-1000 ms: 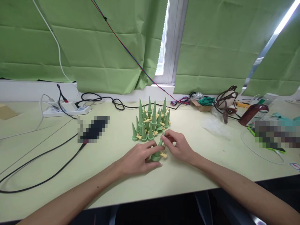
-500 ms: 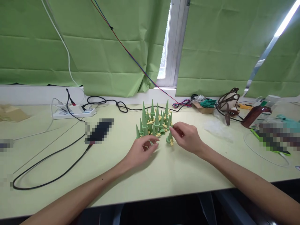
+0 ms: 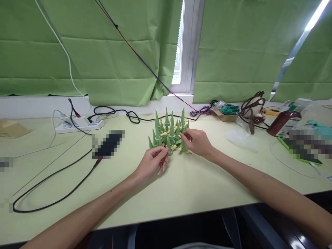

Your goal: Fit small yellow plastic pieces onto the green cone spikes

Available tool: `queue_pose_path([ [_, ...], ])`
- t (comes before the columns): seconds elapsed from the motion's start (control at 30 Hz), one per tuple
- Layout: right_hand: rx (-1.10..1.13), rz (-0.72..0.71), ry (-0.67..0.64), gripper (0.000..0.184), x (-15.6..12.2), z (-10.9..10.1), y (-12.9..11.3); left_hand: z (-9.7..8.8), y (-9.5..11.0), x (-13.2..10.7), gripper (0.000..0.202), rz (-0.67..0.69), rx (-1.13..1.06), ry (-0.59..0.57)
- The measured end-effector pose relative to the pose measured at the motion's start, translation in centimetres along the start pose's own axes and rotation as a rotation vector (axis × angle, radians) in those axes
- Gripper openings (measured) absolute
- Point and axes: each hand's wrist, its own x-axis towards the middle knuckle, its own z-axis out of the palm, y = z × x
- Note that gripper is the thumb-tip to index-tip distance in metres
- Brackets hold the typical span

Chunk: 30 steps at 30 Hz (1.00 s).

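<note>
The right hand (image 3: 199,141) is pinched narrow, thumb and fingertips meeting on the upper part of a green cone (image 3: 184,147); the fingers cover the tip. Whether the base of that cone touches the table (image 3: 202,186) cannot be told. The left hand (image 3: 151,160) is loosely curled, thumb close to the forefinger, the other fingers bent toward the palm; it lies just beside the front cones, and whether it holds or touches one is unclear.

The cluster (image 3: 172,128) of upright green cones and small yellow pieces (image 3: 165,133) stands mid-table. Taking it as the centre of the dial, the left hand is at seven o'clock, the right hand near four.

The left hand hides some of the front bases, and the rear cones overlap too much to count. Toward nine o'clock, a dark slab (image 3: 110,142) is blurred into blocks. Far off at three, a bottle (image 3: 281,125) is partly overlapped by clutter. Both arms run out of view.
</note>
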Motion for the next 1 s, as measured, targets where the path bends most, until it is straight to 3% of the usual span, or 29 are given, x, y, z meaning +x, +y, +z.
queue_pose_path([
  [0.37,-0.007,0.009,0.052,0.027,-0.6,0.8,1.1,0.2,0.1,0.0,0.034,-0.044,-0.04,-0.009],
  [0.7,-0.036,-0.009,0.04,0.039,-1.3,1.2,1.2,0.1,0.2,-0.1,0.035,-0.086,-0.109,-0.017],
  [1.0,-0.062,0.042,0.087,0.054,-0.7,-0.5,1.2,0.0,0.4,-0.2,0.038,-0.125,-0.047,0.022],
])
